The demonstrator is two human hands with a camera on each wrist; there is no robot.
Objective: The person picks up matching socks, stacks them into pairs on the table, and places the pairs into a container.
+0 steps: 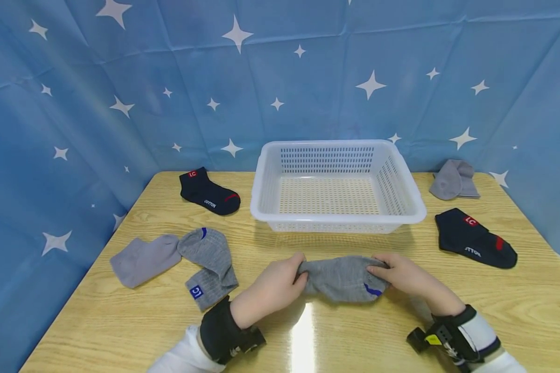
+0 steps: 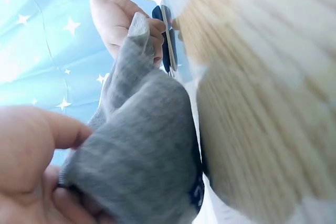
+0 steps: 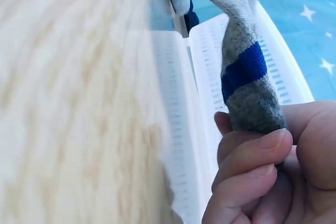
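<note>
A grey sock (image 1: pixel 340 278) with a blue stripe is stretched sideways between both hands in front of the basket. My left hand (image 1: pixel 276 284) pinches its cuff end; in the left wrist view the fabric (image 2: pixel 142 140) hangs just over the tabletop. The toe end, beside the blue stripe (image 3: pixel 245 69), is pinched between the thumb and fingers of my right hand (image 1: pixel 408 277). To the left lies a matching grey sock (image 1: pixel 210 264) with a blue label, bent in the middle. Touching it is a plain light-grey sock (image 1: pixel 144 259).
A white plastic basket (image 1: pixel 338 217) stands behind the hands with nothing in it. One black sock (image 1: pixel 210 191) lies at the back left, another black sock (image 1: pixel 476 241) at the right. Behind that one is a folded light-grey sock (image 1: pixel 453 180). A blue star-patterned curtain (image 1: pixel 308 77) borders the wooden table (image 1: pixel 121 331).
</note>
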